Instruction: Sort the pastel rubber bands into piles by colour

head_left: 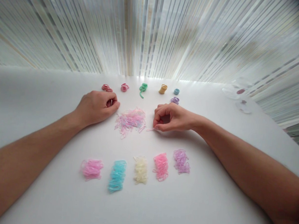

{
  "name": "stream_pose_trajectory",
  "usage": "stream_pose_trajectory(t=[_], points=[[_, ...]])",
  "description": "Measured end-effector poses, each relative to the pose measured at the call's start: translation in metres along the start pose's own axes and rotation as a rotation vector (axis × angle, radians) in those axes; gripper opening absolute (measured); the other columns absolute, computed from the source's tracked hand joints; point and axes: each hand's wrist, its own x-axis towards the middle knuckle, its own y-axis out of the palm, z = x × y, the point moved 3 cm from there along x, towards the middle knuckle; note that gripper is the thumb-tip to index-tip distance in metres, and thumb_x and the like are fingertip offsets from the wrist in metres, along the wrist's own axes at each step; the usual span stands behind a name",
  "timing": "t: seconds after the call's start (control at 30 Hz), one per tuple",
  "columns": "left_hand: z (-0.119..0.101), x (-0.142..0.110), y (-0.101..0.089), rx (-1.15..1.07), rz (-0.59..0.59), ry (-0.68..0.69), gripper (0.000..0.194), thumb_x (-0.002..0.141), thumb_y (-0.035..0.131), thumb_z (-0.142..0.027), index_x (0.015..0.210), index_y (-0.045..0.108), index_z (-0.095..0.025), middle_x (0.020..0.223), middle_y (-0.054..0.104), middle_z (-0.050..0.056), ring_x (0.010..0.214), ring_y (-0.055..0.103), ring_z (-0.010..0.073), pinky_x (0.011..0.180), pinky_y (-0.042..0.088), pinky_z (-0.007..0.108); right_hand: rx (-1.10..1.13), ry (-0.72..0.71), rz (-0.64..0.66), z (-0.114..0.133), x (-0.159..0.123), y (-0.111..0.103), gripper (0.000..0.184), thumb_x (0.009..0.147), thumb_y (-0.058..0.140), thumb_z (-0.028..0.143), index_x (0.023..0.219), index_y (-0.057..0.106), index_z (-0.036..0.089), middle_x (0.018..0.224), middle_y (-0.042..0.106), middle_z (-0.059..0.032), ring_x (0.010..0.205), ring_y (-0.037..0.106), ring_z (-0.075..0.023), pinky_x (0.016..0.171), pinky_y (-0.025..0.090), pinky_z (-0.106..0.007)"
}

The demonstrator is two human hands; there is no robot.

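A mixed heap of thin pastel elastic bands (pixel 131 120) lies in the middle of the white table (pixel 42 88). My left hand (pixel 97 107) rests curled just left of the heap, fingers closed, with nothing visible in them. My right hand (pixel 172 117) sits to the right of the heap, thumb and forefinger pinching a pale pink band (pixel 151 129) against the table. Nearer me lie sorted piles: pink (pixel 91 168), turquoise (pixel 117 175), cream (pixel 140 170), bright pink (pixel 160 166) and lilac (pixel 181 161).
Along the far edge sit small bunches of thicker bands: red (pixel 106 88), pink (pixel 124 87), green (pixel 142 88), orange (pixel 162 89), blue (pixel 176 91) and purple (pixel 174 100). Clear plastic lids or dishes (pixel 239 95) lie at the far right. A striped curtain hangs behind.
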Motion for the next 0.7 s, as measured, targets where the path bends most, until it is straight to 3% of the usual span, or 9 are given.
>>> stream_pose_trajectory(t=[0.13, 0.27, 0.43, 0.7], points=[[0.0, 0.0, 0.001, -0.01, 0.016, -0.008, 0.036, 0.092, 0.047, -0.051, 0.086, 0.07, -0.024, 0.086, 0.075, 0.007, 0.08, 0.068, 0.0253, 0.071, 0.037, 0.035, 0.064, 0.073, -0.005, 0.001, -0.002, -0.002, 0.01, 0.081, 0.081, 0.024, 0.084, 0.084, 0.015, 0.081, 0.068, -0.0032, 0.07, 0.056, -0.013, 0.061, 0.047, -0.028], [0.001, 0.001, 0.001, -0.028, 0.013, -0.013, 0.036, 0.092, 0.048, -0.05, 0.089, 0.073, -0.024, 0.087, 0.076, 0.006, 0.083, 0.07, 0.0257, 0.074, 0.041, 0.035, 0.109, 0.149, -0.029, 0.01, -0.01, -0.006, 0.012, 0.083, 0.081, 0.028, 0.082, 0.081, 0.016, 0.074, 0.069, -0.0019, 0.064, 0.052, -0.0121, 0.059, 0.043, -0.028], [-0.003, -0.001, 0.001, -0.057, 0.011, 0.009, 0.035, 0.092, 0.05, -0.046, 0.089, 0.075, -0.023, 0.09, 0.079, 0.007, 0.086, 0.072, 0.0275, 0.074, 0.045, 0.036, 0.014, 0.034, -0.097, 0.042, -0.02, -0.009, 0.006, 0.083, 0.08, 0.021, 0.078, 0.079, 0.02, 0.075, 0.076, -0.0022, 0.068, 0.059, -0.0147, 0.069, 0.049, -0.033], [-0.006, -0.002, 0.003, -0.098, -0.008, 0.026, 0.03, 0.094, 0.054, -0.039, 0.093, 0.078, -0.021, 0.096, 0.083, 0.009, 0.091, 0.075, 0.0284, 0.075, 0.048, 0.038, -0.125, -0.042, -0.217, 0.073, -0.071, 0.01, 0.012, 0.094, 0.08, 0.021, 0.085, 0.082, 0.029, 0.069, 0.068, -0.0005, 0.063, 0.062, -0.0174, 0.055, 0.048, -0.033]])
